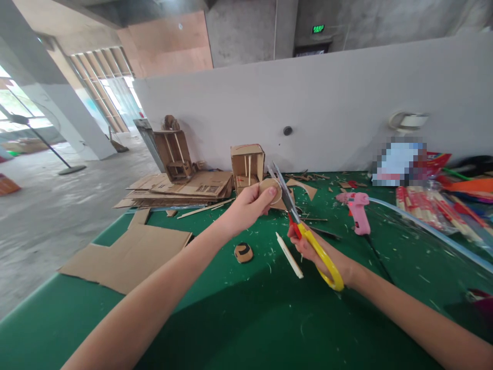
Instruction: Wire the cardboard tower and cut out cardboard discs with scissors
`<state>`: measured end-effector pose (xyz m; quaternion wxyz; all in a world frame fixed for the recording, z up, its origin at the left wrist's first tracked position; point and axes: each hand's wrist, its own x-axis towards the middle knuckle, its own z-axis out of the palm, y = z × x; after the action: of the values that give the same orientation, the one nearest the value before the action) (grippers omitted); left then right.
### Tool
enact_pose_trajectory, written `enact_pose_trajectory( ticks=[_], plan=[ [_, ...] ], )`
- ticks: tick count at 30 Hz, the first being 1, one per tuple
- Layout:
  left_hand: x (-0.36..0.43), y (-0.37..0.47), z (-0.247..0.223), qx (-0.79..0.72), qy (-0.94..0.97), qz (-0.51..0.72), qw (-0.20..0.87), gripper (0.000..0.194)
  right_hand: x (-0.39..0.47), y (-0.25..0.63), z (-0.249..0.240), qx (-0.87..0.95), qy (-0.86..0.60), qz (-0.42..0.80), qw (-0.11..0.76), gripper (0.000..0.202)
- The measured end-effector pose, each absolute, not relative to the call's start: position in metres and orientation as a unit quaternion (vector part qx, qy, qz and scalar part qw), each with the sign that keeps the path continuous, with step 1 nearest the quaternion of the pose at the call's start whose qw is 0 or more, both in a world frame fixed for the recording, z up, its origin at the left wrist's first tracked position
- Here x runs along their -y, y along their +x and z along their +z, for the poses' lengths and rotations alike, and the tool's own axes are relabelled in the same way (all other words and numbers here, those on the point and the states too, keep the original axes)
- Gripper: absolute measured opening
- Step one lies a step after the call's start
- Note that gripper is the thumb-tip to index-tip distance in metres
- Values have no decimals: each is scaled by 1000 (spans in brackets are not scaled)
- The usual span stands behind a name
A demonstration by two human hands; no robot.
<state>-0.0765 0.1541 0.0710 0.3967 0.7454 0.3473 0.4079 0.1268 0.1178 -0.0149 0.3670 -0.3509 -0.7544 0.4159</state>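
Observation:
Between the thumb and fingers of my left hand [250,205] is a small round cardboard disc [274,186]. My right hand [304,241] grips a pair of scissors [289,201] with yellow and red handles. The scissor blades stand slightly apart, pointing up and away, right beside the disc's right edge; whether they touch it I cannot tell. On the green table below lies another cardboard disc [244,253] with a dark mark. A white pen-like stick [289,256] rests just left of my right hand.
A pink glue gun [358,209] with a clear glue stick is at right, near packaged sticks [427,205]. Cardboard sheets [131,252] lie at left. At the back stand a small cardboard box [236,159], stacked flat cardboard [204,185] and a taller cardboard model [169,154].

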Motion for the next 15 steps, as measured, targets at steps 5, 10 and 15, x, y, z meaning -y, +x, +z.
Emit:
enact_pose_trajectory(
  ticks=[5, 10, 15],
  plan=[
    [-152, -84, 83, -364, 786, 371, 335, 37, -113, 124, -2, 793, -353, 345, 358, 35],
    [-149, -90, 94, -387, 816, 317, 290, 39, -113, 118, -2, 791, -367, 320, 369, 30],
    [-148, -89, 96, -381, 828, 305, 278, 39, -117, 117, -2, 813, -366, 266, 365, 30]
  ],
)
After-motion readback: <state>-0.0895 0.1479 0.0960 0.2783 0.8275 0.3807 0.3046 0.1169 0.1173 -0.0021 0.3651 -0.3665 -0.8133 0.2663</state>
